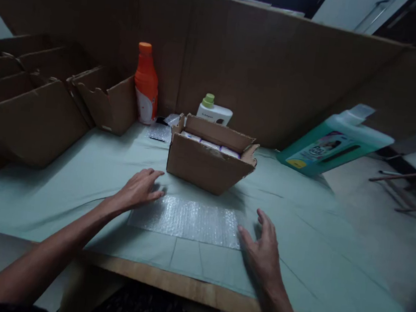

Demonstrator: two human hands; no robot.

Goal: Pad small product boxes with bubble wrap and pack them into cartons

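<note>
Pale green cloth [316, 258] spreads over the table [186, 284] before you; read the clock from the sheet between your hands. Further out at 10 o'clock stands a large cardboard box [35, 124], and at 2 a teal jug [335, 143]. At 12, just beyond the sheet, sits a small carton [203, 163], brown, topless, ragged along its rim. Your sheet, bubble wrap [189, 219], lies flat near the front edge: clear, oblong, glossy, flecked with white glints. An orange bottle [146, 84] is at 11. Your left hand [142, 186] is at 10, your right hand [263, 245] at 3, thumbs wide of fingers, gripping nothing; whether they touch the wrap, I cannot tell. White packs [211, 145] show inside the carton.
</note>
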